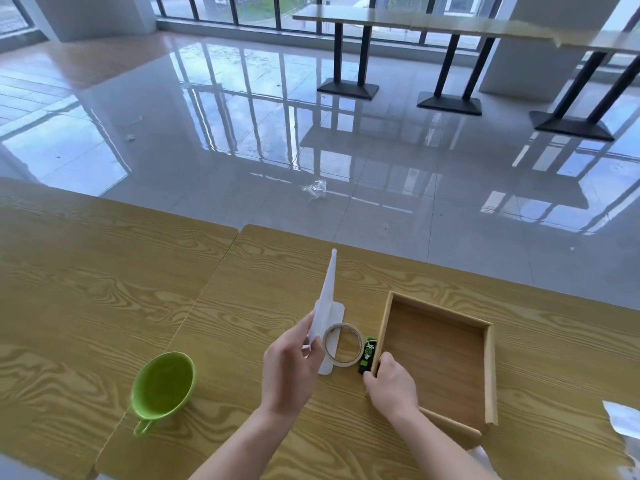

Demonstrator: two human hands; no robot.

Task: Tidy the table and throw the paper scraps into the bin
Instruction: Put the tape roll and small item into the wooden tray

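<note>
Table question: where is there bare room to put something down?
Bare wood lies left of the cup and beyond the tray. The tray's inside is empty too. It is crowded between cup and tray: both hands, paper, tape.

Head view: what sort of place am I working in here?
Probably an empty canteen or cafeteria hall: long wood-grain tables, more pedestal-leg tables across a glossy tiled floor, and floor-to-ceiling windows behind them.

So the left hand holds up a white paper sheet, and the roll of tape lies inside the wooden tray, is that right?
Not quite. In the head view the left hand does hold the white paper sheet, but the roll of tape lies on the table, outside the wooden tray.
</note>
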